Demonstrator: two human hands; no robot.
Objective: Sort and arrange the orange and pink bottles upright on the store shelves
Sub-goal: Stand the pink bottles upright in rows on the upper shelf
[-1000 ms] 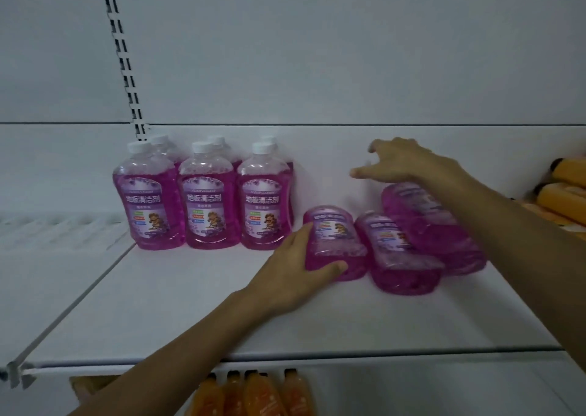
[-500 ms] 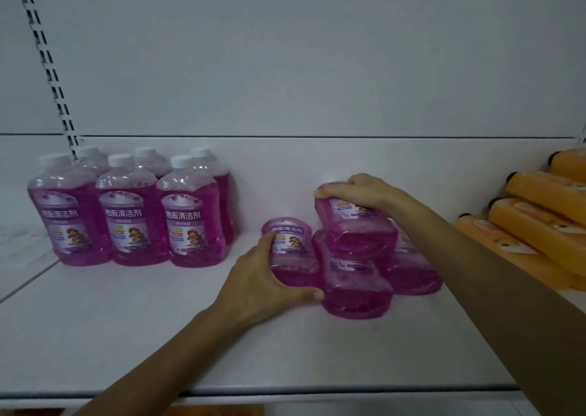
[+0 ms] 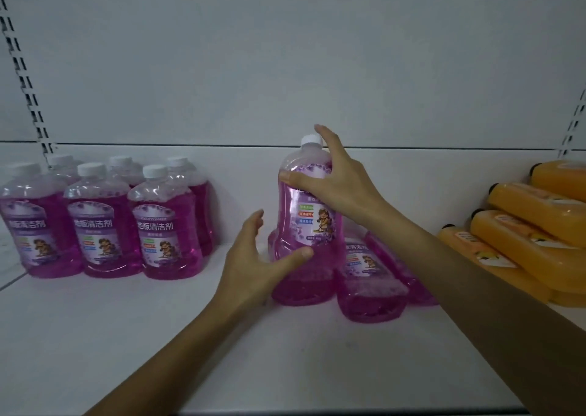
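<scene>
Gripping the pink bottle (image 3: 309,216) by its shoulder, the right hand (image 3: 339,187) had thumb and fingers (image 3: 331,147) curled round the taper just under the white cap (image 3: 311,141). Bottle was upright, mid-shelf, right in front of the lying pink bottles (image 3: 369,276). Couldn't tell whether its base sat on the shelf (image 3: 158,336) or hung just clear. Left hand (image 3: 257,266) was spread wide and held nothing, thumb touching the bottle's lower front, the rest of the hand apart from it. Handling guess: nearly full of liquid, so heavy for its size with the weight low. Clear plastic wall looked thin and glossy, likely to flex and slip under a hard squeeze. Shoulder or neck looked the stiffest place to hold, second hand against the base, label band as fallback. Room: wide bare strip of shelf between this bottle and the standing pink bottles (image 3: 104,222) at left, enough to close up beside them. Right side was tight, with the lying ones just beside and the orange bottles (image 3: 523,222) stacked on their sides further right. Shelf's front edge was near, so I'd set down well back. No shelf showed above, so headroom looked fine.
</scene>
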